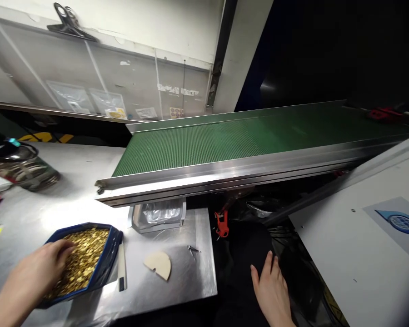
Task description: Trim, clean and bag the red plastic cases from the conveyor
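Note:
My left hand point(42, 272) reaches over a blue tray point(105, 261) filled with small gold-coloured metal pieces point(88, 254). Its fingers are curled in at the surface of the pieces, slightly blurred, and whatever they pinch is hidden. To the right of the tray lies a light-coloured flat strip with a dark end, perhaps a cutter point(122, 268). My right hand point(272, 286) rests flat on my dark-clad leg, fingers stretched out and holding nothing.
A green conveyor belt point(191, 141) with metal sides crosses above the steel table point(191, 281). On the table lie a cream half-disc point(159, 264), small nail clippers point(193, 250) and a clear plastic box point(160, 213). A red-orange tool point(221, 223) sits beyond the table's edge; a white panel point(344, 236) stands right.

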The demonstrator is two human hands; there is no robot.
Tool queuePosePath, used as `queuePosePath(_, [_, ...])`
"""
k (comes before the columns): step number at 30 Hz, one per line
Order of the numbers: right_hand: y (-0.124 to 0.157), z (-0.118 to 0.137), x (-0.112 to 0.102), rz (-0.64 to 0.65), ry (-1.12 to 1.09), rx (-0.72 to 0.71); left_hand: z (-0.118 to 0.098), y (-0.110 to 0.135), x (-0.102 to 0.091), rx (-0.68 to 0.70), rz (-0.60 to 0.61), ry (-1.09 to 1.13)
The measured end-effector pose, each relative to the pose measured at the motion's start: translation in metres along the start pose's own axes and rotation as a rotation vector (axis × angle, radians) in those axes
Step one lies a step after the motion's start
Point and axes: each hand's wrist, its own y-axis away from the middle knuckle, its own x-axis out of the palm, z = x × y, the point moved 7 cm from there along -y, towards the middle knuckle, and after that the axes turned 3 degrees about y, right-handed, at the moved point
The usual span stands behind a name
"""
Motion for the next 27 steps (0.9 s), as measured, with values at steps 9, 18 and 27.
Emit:
queuePosePath(9, [0.033,0.053,-0.071,0.439,-0.511,-0.388,-0.121,0.136,0.000,-0.292,0.229,1.639])
queuePosePath(18, [-0.006,0.186,-0.232,0.439,-1.273,-0.704,-0.255,0.226,0.040,-0.314,0.858,2.085])
queuePosePath(27, [-0.020,0.170,-0.218,0.466,-1.413,-0.636,-0.279,0.234,0.041,-0.172,0.839,1.917])
